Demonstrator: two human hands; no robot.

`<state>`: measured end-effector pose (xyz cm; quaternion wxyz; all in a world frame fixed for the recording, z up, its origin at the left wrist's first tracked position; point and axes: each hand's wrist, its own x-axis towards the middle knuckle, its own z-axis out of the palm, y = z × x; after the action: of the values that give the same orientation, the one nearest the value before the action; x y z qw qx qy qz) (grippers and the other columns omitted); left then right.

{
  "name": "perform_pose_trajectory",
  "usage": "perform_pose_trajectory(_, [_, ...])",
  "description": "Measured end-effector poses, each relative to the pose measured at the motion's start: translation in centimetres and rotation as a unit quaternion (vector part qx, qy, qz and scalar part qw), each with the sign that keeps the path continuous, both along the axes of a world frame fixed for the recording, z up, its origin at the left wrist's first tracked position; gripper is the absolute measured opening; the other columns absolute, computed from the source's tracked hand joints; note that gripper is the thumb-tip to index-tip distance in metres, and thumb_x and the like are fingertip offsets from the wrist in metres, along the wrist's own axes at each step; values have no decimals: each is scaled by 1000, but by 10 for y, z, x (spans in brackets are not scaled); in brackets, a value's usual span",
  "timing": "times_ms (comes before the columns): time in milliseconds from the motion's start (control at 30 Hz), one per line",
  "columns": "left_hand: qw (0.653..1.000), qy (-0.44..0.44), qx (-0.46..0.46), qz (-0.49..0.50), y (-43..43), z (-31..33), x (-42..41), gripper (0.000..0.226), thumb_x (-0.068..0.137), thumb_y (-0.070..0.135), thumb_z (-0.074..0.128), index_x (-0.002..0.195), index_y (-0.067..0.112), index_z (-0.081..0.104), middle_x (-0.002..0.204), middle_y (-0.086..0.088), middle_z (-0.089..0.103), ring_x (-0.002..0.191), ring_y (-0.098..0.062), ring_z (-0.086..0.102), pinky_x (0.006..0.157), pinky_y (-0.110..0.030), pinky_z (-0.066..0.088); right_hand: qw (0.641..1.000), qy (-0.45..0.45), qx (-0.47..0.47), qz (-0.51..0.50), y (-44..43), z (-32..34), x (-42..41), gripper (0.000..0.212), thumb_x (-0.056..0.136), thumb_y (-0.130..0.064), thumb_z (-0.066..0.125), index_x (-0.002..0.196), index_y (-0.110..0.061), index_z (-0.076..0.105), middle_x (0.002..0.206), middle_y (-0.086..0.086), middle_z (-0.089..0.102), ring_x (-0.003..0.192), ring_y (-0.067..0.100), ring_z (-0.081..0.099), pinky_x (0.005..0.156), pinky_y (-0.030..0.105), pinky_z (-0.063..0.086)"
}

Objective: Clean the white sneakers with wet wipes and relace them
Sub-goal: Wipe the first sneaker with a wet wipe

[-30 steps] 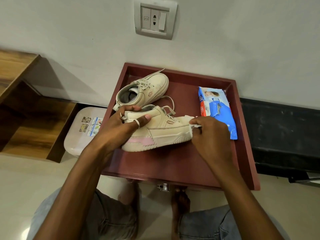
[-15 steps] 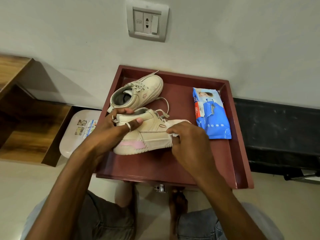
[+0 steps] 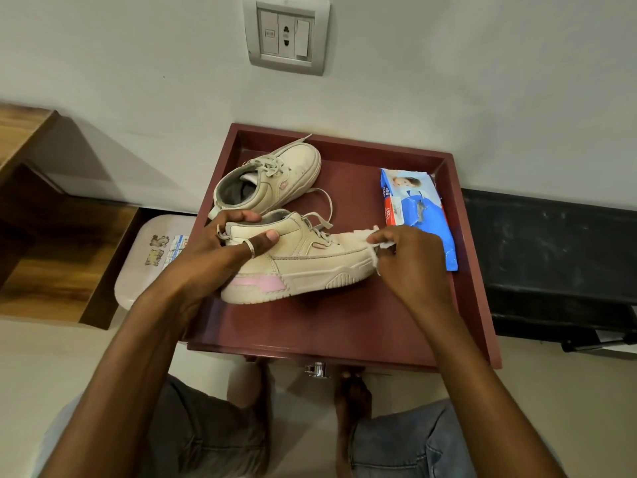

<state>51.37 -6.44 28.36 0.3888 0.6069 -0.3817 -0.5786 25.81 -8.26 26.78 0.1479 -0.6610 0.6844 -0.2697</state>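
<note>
An off-white sneaker [image 3: 310, 263] with a pink patch on its sole lies on its side in the dark red tray [image 3: 344, 326], toe to the right. My left hand [image 3: 224, 250] grips its heel, thumb along the side and fingers over the collar. My right hand [image 3: 410, 260] pinches a crumpled white wet wipe [image 3: 377, 244] against the toe. The second sneaker [image 3: 272, 177] stands behind it, laced, toe toward the wall. A blue pack of wet wipes [image 3: 418, 215] lies at the tray's right.
The tray sits against a pale wall below a switch plate [image 3: 286, 36]. A white stool [image 3: 151, 260] with stickers and a wooden shelf unit [image 3: 51, 243] stand to the left. A black ledge [image 3: 551, 250] runs along the right. My knees and bare feet are below the tray.
My right hand with the wipe has moved from the sneaker's side back to its toe. My left hand has kept its grip on the heel.
</note>
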Motion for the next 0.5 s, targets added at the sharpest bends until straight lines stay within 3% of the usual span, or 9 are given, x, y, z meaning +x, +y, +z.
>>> perform_pose_trajectory(100, [1000,-6,1,-1,1,2,0,41,82,31,81,119,29,64,110,2,77,98,-20,76,81,-38,61,999,6,30,-32,-11,-1,-10,29,82,3,61,97,-16,77,105,5,75,103,23,66,87,28,49])
perform_pose_trajectory(300, [1000,-4,-6,-1,0,1,0,47,77,30,83,120,25,65,111,0,77,100,-21,75,89,-40,60,1000,3,-10,21,14,3,9,29,78,3,65,95,-17,78,98,1,76,92,20,70,85,34,55])
perform_pose_trajectory(500, [1000,-12,-4,-11,1,0,2,50,72,35,84,118,29,65,113,0,76,104,-23,74,97,-50,57,996,-18,75,-51,-20,-3,-8,34,83,2,57,102,-18,77,105,6,74,101,23,66,87,33,54])
